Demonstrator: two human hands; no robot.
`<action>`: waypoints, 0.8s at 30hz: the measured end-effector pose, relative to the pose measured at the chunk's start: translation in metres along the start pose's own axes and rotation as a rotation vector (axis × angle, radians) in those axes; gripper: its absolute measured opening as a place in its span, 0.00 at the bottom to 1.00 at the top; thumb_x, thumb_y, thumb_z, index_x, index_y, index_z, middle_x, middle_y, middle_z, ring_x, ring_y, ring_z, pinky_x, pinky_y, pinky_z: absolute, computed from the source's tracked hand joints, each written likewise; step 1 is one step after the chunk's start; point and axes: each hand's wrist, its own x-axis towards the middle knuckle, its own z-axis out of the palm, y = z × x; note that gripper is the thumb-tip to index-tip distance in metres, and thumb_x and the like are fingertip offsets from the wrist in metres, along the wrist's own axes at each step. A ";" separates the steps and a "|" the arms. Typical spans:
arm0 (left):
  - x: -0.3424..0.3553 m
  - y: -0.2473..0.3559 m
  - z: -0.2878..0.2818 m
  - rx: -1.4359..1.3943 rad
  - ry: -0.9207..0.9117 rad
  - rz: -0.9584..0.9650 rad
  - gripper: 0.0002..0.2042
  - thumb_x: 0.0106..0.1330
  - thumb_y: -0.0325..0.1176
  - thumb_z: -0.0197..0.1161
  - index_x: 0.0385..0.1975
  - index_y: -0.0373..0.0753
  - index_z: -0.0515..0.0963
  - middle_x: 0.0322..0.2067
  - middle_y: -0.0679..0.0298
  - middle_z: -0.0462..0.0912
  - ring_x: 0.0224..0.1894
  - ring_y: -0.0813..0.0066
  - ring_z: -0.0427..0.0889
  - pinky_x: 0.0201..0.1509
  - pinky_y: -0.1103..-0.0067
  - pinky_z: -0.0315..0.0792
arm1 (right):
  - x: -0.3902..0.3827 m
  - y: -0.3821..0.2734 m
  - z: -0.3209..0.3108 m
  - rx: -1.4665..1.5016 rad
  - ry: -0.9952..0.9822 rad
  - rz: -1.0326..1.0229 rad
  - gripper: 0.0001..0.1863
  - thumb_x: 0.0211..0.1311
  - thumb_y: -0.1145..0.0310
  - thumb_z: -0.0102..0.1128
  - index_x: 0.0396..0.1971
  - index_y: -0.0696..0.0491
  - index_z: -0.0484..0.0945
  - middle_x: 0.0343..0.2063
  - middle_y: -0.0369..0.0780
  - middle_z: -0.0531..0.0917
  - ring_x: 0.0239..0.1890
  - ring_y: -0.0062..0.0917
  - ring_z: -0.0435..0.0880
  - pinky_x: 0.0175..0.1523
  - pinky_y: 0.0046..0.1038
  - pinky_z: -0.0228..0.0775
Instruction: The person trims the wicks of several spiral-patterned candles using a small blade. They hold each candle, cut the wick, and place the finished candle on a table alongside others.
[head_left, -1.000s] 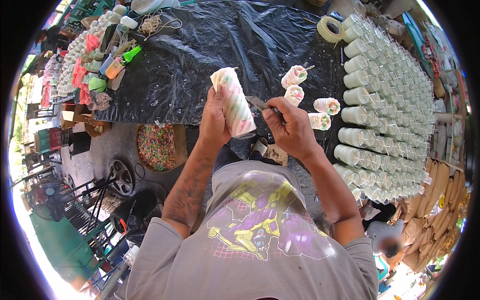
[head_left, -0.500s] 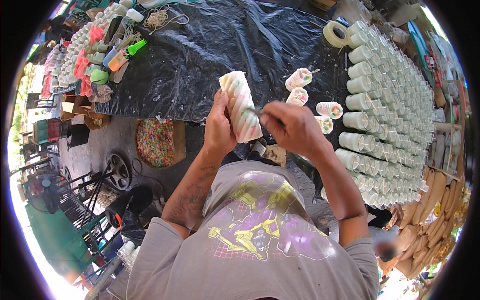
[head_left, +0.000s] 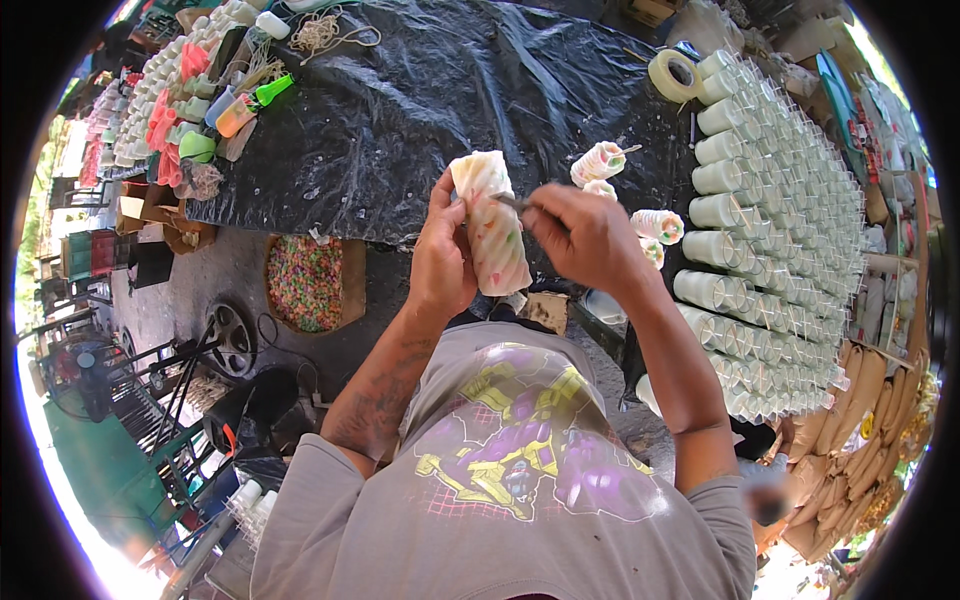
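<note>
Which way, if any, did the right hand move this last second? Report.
Yes, slightly: the right hand, pinching a thin tool, shifted up-picture toward the loose rolls on the black sheet, now overlapping one.

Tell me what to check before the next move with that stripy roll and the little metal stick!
1. Left hand has a firm grip on the stripy roll: ok.
2. Right hand holds the thin metal tool: ok.
3. Tool tip meets the roll's upper side: ok.
4. Roll is held above the black plastic sheet, not resting on it: ok.
5. Finished rolls lie apart from the hands: ok.
6. Whether the roll's wrap is sealed: cannot tell.
</note>
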 end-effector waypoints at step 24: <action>-0.011 -0.006 -0.009 0.496 -0.019 0.129 0.45 0.61 0.32 0.85 0.75 0.28 0.62 0.60 0.54 0.82 0.58 0.73 0.84 0.62 0.73 0.82 | 0.000 -0.007 -0.013 -0.158 -0.102 0.098 0.08 0.72 0.62 0.66 0.37 0.52 0.83 0.29 0.45 0.87 0.32 0.47 0.88 0.35 0.46 0.77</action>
